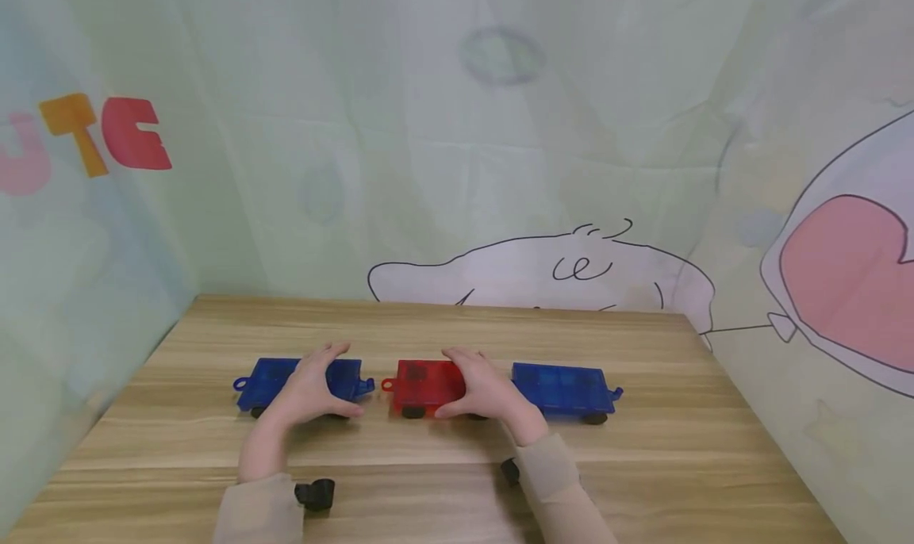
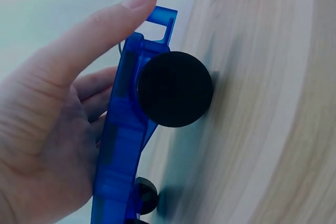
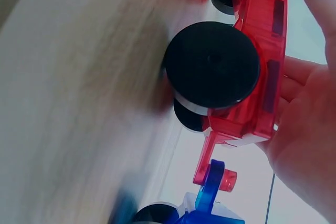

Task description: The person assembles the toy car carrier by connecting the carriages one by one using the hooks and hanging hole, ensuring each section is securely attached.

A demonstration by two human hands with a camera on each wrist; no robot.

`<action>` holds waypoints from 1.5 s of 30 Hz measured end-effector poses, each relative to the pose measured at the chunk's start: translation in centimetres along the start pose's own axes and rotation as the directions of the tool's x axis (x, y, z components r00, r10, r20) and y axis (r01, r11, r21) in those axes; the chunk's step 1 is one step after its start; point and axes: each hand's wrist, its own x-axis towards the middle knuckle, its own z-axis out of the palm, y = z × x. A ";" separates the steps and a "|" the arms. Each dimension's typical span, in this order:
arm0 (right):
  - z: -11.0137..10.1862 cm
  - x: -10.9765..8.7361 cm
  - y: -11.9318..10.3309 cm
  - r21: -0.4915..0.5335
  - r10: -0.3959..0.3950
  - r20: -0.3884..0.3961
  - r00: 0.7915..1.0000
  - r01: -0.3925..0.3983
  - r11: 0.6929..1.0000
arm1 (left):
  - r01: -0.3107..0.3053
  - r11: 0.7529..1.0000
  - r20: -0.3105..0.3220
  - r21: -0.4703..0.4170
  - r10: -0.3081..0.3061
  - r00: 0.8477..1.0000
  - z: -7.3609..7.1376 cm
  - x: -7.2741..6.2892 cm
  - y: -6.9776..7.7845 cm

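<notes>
A translucent blue toy train car (image 1: 268,379) stands on its black wheels at the left, in the grip of my left hand (image 1: 307,389), thumb on the near side and fingers on the far side. Beside it, my right hand (image 1: 489,389) holds a translucent red train car (image 1: 421,385) across its width. A small gap separates the left blue car's hook (image 1: 366,386) from the red car's ring (image 1: 388,385). At the red car's other end, a red coupling (image 3: 205,166) meets the blue ring (image 3: 212,179) of a second blue car (image 1: 560,389).
All the cars stand in a row on the wood-grain table (image 1: 400,488). Behind the table hangs a pale curtain (image 1: 321,147) printed with letters and cartoon shapes. Black wrist devices (image 1: 317,494) sit by the sleeves.
</notes>
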 end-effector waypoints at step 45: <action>0.3 0.1 0.6 0.060 0.044 0.033 0.999 -0.046 0.997 | -0.054 0.998 -0.020 -0.028 0.054 0.998 0.0 0.0 -0.3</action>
